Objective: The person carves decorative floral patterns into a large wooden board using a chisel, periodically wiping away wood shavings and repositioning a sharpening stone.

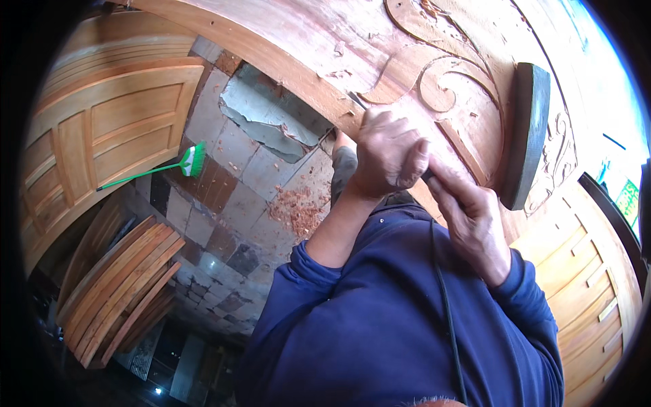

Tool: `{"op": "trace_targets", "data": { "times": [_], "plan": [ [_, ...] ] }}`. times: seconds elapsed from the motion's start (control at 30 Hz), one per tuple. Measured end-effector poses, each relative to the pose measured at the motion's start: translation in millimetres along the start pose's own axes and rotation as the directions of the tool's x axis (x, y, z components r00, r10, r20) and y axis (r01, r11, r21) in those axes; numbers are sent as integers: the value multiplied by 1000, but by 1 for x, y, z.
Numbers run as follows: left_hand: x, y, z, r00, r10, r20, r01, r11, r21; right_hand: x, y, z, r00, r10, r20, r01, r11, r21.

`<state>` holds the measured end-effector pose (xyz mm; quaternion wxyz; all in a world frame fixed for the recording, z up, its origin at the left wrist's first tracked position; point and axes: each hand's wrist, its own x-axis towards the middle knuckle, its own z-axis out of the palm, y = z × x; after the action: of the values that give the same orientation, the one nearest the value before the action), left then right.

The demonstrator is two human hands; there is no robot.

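My left hand is closed in a fist around the shaft of a carving chisel. The thin metal blade sticks out past it, close to the front edge of a wooden panel. Behind it, my right hand grips the tool's rear end, where a bit of dark handle shows between the hands. Most of the chisel is hidden by my fingers. Raised scroll carving and loose shavings cover the panel beyond my hands. A long dark block rests on it to the right.
Pale wooden doors stand at left and right. A green broom leans near the left door. Curved boards are stacked at lower left. Shavings and a torn grey sheet lie on the tiled floor.
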<state>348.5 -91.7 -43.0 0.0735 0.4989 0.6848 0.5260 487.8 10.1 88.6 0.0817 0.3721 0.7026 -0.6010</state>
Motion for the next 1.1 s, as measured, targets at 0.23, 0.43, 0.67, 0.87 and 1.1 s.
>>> {"op": "trace_targets", "data": {
  "times": [0.23,0.43,0.67,0.87,1.1],
  "plan": [
    [2,4,6,996,92,-23,-94,990,-104,-17,-1,-8,999,55,-2,-55,995,-82],
    [1,4,5,997,73,17,-72,994,-77,-19,-1,-5,992,124,-13,-124,991,-40],
    [-1,-1,4,998,56,-11,-56,995,-77,-14,-7,-4,996,92,-13,-92,995,-47],
    [3,-5,-3,1000,24,-13,-25,999,-41,-1,-18,-2,990,140,12,-139,990,-29],
    [-2,1,-1,998,56,12,-56,998,-35,-4,-5,-2,987,161,7,-161,986,37]
  ]
}}
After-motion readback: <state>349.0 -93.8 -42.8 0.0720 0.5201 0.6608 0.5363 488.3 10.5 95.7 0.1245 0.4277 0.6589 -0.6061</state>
